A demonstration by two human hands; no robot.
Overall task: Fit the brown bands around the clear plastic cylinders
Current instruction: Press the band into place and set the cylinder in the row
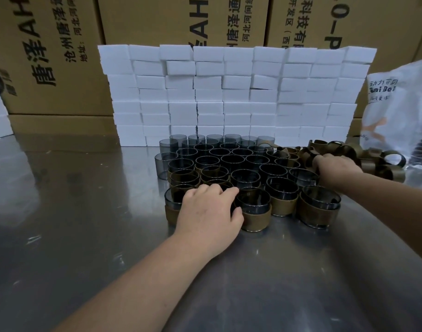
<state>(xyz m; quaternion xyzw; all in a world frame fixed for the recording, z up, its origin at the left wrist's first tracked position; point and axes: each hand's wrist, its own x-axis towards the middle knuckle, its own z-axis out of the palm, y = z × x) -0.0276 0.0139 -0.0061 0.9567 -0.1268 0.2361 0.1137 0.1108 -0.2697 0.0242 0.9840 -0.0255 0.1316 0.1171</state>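
Your left hand (207, 208) sits knuckles up on the near edge of the clear plastic cylinders (231, 159). Its thumb and forefinger are curled round a banded cylinder (254, 212) just to the right of the palm, thumb on the side wall and forefinger at the rim. More cylinders wearing bands stand right of that one and under the fingers. The bare ones are packed upright beyond the knuckles. Your right hand (334, 167) reaches forward into the heap of loose brown bands (370, 161), which spreads beyond and to the right of it. Its fingertips are buried among the loops, so you cannot tell whether it has one pinched. Both forearms cross the steel table (85, 212). Beyond both hands is a wall of white foam blocks (229, 92), with cardboard boxes (52, 56) behind it. A printed plastic bag (401, 111) lies far right of the right hand.
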